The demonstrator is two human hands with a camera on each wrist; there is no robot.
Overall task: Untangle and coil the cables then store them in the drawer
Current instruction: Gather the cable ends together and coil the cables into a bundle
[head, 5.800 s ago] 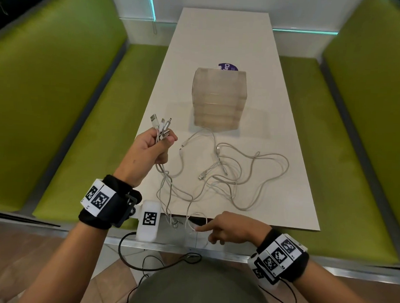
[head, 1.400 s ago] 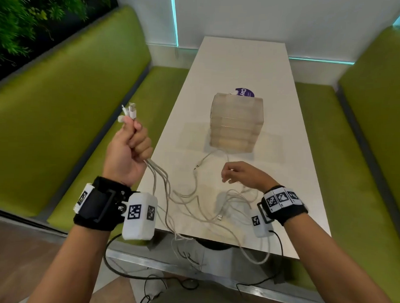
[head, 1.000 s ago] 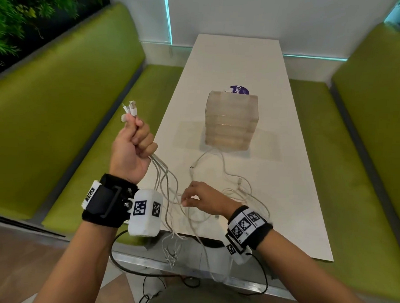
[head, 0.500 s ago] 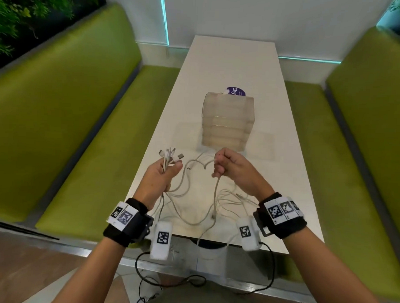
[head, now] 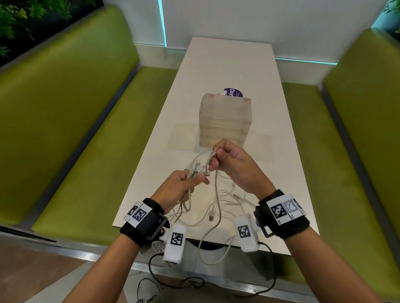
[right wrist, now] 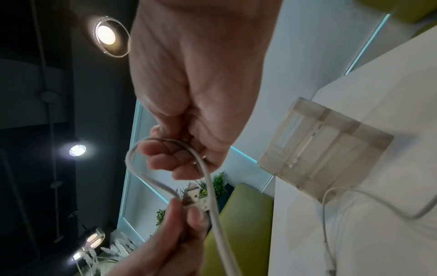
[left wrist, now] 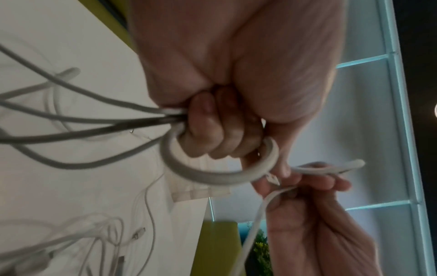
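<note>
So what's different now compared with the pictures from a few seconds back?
The left hand, earlier raised off to the side with the bundle of cable ends, has come in over the table. The right hand, which had been reaching into the loose cables, now pinches a bent cable up beside the bundle. The drawer box has stayed put, shut.

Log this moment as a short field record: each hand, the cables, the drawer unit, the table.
left hand: grips a bundle of white cable ends
right hand: pinches a loop of one white cable
loose cables: tangled on the table, one loop hanging over the near edge
drawer unit: translucent, drawers shut
table: white
</note>
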